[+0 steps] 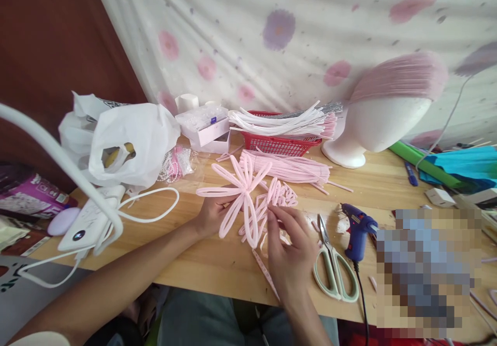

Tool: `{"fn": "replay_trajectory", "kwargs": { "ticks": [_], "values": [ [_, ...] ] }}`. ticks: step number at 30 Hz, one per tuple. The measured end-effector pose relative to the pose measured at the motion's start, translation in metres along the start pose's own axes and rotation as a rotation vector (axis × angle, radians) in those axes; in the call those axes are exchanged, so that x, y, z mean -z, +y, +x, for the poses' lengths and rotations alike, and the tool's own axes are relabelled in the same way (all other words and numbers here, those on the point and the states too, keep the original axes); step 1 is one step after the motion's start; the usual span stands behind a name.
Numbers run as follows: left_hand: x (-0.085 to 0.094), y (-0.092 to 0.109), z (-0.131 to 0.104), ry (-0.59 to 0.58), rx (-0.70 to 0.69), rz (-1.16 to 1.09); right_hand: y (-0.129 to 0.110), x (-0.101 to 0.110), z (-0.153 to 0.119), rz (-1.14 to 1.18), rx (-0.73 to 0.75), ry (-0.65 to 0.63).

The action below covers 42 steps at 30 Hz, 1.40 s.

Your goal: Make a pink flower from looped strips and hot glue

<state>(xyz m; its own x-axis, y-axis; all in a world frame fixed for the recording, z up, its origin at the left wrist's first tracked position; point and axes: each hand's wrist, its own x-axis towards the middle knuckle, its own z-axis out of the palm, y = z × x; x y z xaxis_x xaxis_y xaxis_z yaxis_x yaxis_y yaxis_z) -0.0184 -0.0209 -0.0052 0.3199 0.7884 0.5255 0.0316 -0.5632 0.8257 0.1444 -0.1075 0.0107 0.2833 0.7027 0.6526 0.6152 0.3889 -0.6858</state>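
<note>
A pink flower of looped fuzzy stems [245,190] is held up above the wooden table by my left hand [213,214], whose fingers are partly hidden behind the petals. Just right of the flower, my right hand [291,247] has thumb and index finger pinched together; anything between the tips is too small to make out. Behind that hand lie coiled pink stems [281,193]. A bundle of straight pink stems [287,167] lies farther back. Green-handled scissors [334,268] rest right of my right hand, beside a blue glue gun [356,232].
A red basket [272,144] holds white and pink stems. White boxes [205,128], a plastic bag [128,144] and a power bank with cables [93,219] are leftward. A foam head [376,123], green roll [427,164] and pixelated area [427,268] are on the right.
</note>
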Motion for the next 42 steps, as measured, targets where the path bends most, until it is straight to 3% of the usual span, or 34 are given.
{"fn": "replay_trajectory", "kwargs": {
  "ticks": [3, 5, 7, 12, 18, 24, 27, 29, 33, 36, 39, 42],
  "values": [
    [0.004, -0.006, 0.0, 0.021, 0.007, 0.019, 0.01, 0.043, -0.021, -0.103, 0.029, 0.125],
    [0.005, -0.008, 0.001, 0.025, 0.0, 0.026, 0.023, 0.073, -0.036, -0.163, -0.02, 0.347],
    [0.005, -0.011, 0.001, 0.019, -0.005, 0.034, 0.036, 0.099, -0.047, -0.269, -0.107, 0.433],
    [0.005, -0.02, -0.001, 0.027, 0.031, 0.014, 0.062, 0.134, -0.041, -0.566, -0.383, 0.26],
    [0.005, -0.029, -0.003, 0.051, 0.073, -0.021, 0.089, 0.127, 0.003, -0.702, -0.507, 0.056],
    [0.003, -0.017, 0.0, 0.021, 0.07, -0.002, 0.11, 0.119, 0.03, -0.832, -0.55, -0.136],
    [0.001, -0.011, 0.002, 0.011, 0.069, -0.02, 0.113, 0.115, 0.036, -0.898, -0.609, -0.188],
    [0.0, -0.009, 0.002, 0.011, 0.081, -0.043, 0.111, 0.114, 0.038, -0.903, -0.61, -0.158],
    [-0.001, -0.007, 0.002, 0.018, 0.098, -0.087, 0.093, 0.119, 0.041, -0.793, -0.467, 0.025],
    [-0.002, -0.002, 0.002, 0.014, 0.121, -0.118, 0.066, 0.124, 0.038, -0.674, -0.525, 0.063],
    [-0.002, 0.001, 0.002, 0.013, 0.139, -0.143, 0.035, 0.117, 0.028, -0.263, -0.612, 0.022],
    [-0.002, 0.002, 0.001, 0.006, 0.138, -0.155, 0.01, 0.096, 0.015, 0.169, -0.582, -0.144]
  ]
}}
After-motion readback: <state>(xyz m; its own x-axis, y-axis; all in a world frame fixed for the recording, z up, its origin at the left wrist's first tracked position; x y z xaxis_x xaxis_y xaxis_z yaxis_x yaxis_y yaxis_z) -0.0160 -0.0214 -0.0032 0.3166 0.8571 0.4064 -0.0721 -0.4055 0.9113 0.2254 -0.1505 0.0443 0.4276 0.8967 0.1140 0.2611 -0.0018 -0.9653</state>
